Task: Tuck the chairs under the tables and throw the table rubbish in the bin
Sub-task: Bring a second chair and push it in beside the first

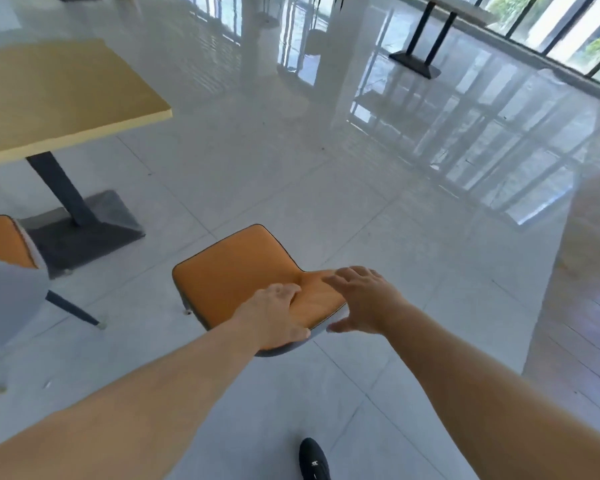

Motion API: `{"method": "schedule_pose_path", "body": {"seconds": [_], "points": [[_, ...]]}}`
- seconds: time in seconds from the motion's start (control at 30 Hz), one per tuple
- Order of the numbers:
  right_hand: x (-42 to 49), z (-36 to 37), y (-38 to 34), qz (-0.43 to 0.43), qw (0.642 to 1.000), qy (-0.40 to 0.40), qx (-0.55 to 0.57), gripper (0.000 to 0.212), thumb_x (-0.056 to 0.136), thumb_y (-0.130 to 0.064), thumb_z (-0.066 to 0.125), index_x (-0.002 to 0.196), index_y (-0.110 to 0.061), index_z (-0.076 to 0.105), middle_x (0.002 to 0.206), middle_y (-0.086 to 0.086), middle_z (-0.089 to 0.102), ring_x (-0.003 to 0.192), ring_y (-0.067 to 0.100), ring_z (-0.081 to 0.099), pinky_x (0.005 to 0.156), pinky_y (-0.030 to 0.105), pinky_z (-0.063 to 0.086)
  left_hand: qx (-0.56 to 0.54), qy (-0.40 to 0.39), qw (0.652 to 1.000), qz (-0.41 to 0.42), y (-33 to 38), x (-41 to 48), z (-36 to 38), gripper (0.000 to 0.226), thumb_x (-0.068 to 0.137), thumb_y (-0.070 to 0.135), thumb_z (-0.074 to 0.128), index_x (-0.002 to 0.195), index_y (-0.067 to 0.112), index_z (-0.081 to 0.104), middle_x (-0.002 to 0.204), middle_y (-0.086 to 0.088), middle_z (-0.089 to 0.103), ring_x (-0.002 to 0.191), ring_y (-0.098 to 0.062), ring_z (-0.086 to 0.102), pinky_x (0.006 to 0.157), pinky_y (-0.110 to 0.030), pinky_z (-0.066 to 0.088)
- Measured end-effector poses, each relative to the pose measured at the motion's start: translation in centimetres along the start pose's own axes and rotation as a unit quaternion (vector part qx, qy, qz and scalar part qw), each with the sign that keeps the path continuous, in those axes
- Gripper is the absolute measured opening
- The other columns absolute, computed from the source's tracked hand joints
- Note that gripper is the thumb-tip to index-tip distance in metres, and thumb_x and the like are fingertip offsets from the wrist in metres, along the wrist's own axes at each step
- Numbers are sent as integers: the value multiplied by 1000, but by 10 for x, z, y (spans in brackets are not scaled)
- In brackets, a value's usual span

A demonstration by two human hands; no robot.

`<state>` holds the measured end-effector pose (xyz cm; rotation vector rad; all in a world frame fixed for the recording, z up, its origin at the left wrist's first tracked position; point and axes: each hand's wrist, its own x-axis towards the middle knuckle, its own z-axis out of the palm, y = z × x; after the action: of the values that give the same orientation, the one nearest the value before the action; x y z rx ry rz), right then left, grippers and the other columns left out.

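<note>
An orange-cushioned chair (236,271) with a grey shell stands on the tiled floor in front of me, apart from the table. My left hand (274,313) grips the top of its backrest, fingers over the orange padding and thumb on the grey rim. My right hand (361,299) hovers over the backrest's right end with fingers spread, thumb close to the grey edge; contact is unclear. The wooden-topped table (66,95) stands at the upper left on a dark post and flat base (84,230).
A second orange chair (0,244) with a grey back and dark legs sits at the left edge beside the table base. Another table's black legs (426,39) stand far off near the windows. A wooden surface (589,271) lies at the right. My black shoe (314,460) is below.
</note>
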<state>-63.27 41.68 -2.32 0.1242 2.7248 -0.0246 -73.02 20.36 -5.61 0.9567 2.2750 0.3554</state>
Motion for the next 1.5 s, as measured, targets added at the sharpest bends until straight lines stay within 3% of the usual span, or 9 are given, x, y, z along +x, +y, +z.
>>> {"method": "schedule_pose_path", "body": {"seconds": [0.13,0.2,0.27,0.37,0.43,0.6,0.77,0.97,1.5], "points": [[28,30,38,-83,993,-71,-39,102,80,-68,79,162,-37,26,165,3,37,153,37,28,123,58,24,4,-32,997,-76,28,32,42,97,75,66,69,157,32,27,151,-3,45,128,-30,52,97,-42,48],[44,40,39,-114,986,-100,-67,92,88,-60,77,162,-39,25,163,4,40,151,40,30,122,65,25,42,-31,992,-115,32,36,56,82,81,56,69,151,35,33,137,-3,55,113,-30,61,79,-40,47],[60,46,31,-130,980,-118,-89,75,97,-47,69,159,-40,28,156,3,45,146,42,37,118,73,24,85,4,986,-141,33,35,65,64,89,41,66,146,40,38,122,-2,60,101,-29,65,72,-42,42],[81,51,21,-160,974,-112,-113,45,103,-28,58,144,-39,46,138,2,55,130,43,50,111,78,29,76,33,985,-149,31,33,67,58,95,29,64,146,41,40,124,0,64,105,-27,64,86,-43,50],[95,47,14,-176,971,-106,-123,38,103,-25,54,138,-39,51,132,0,58,125,41,54,109,77,31,50,30,986,-153,20,34,55,55,97,24,65,146,38,43,129,0,64,109,-28,64,96,-46,53],[151,26,-50,-206,970,-77,-101,36,101,-21,53,132,-39,57,124,-5,63,116,34,60,108,70,37,38,25,984,-172,-56,26,9,46,99,17,59,141,33,48,127,-4,65,107,-30,64,95,-47,54],[217,7,-142,-218,971,-52,-83,36,97,-15,51,124,-38,58,112,-6,65,104,30,64,96,55,46,28,61,981,-182,-166,2,-37,51,99,11,51,143,36,48,115,-5,67,95,-29,64,84,-45,57],[294,-28,-229,-219,971,-57,-80,37,99,-18,54,129,-39,59,115,-7,66,106,28,64,99,54,48,17,88,978,-189,-273,-6,-90,48,98,14,53,140,37,50,111,-4,66,92,-28,64,79,-44,55],[483,-105,-313,-307,945,-35,-112,36,99,-18,54,129,-38,62,116,-8,68,103,28,63,96,50,49,-3,115,963,-246,-411,40,-204,52,100,12,53,147,33,46,119,-8,64,102,-29,63,88,-45,55]]}}
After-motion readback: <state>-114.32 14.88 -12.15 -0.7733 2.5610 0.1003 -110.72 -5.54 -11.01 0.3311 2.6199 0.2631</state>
